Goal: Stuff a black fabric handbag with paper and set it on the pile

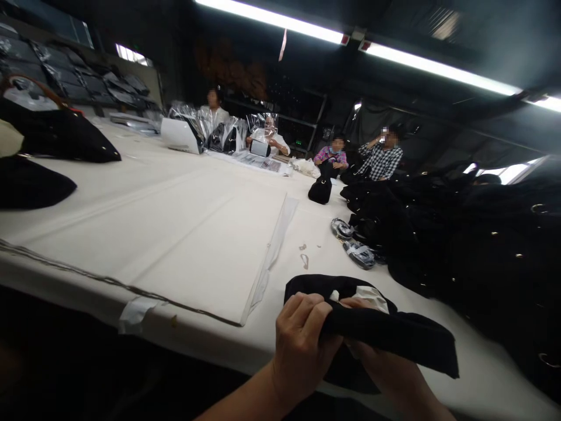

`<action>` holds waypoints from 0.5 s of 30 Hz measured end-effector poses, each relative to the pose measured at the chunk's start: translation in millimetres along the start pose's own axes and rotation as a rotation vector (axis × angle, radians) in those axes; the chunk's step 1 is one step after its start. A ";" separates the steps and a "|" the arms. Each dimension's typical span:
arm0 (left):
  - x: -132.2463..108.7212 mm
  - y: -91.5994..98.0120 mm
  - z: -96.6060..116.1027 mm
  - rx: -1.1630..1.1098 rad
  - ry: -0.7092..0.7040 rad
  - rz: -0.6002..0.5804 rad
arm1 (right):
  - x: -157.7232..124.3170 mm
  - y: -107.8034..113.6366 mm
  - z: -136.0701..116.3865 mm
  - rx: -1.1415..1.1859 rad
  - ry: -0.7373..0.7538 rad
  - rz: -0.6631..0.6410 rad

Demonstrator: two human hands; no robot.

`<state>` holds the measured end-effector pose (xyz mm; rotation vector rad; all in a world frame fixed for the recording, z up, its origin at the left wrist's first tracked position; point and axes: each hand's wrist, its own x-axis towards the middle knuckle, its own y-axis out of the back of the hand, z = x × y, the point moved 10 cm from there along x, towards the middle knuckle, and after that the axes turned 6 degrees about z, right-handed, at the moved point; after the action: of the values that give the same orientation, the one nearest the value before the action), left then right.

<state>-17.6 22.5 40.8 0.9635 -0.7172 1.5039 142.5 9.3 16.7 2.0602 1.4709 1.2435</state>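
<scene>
My left hand (302, 339) is closed on the near edge of a black fabric pouch (394, 330), fingers curled over its rim. Most of my right hand (372, 351) lies under the pouch, with only a fingertip showing at the opening beside white stuffing paper (370, 295). The pouch lies at the front edge of the white-covered table (175, 222).
A large heap of black bags (460, 234) fills the right side. Two wrapped bundles (357, 248) lie beside it. More black bags (56, 137) sit at far left. Several people sit at the table's far end among clear plastic wraps (228, 131). A small black bag (321, 188) stands mid-table.
</scene>
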 end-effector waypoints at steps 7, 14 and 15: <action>-6.5 11.9 -4.2 -0.064 0.016 0.111 | 5.0 -12.5 -13.4 -0.075 0.067 -0.077; 4.8 -3.4 -3.0 -0.007 0.057 0.129 | 4.9 -49.0 6.7 -0.178 -0.004 -0.360; 4.6 -5.2 2.0 -0.006 0.029 0.104 | 6.1 -44.2 12.7 -0.099 -0.061 -0.333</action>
<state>-12.2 23.8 45.3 0.9093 -0.7602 1.6024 126.5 36.0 -17.7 1.6886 1.6083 1.0865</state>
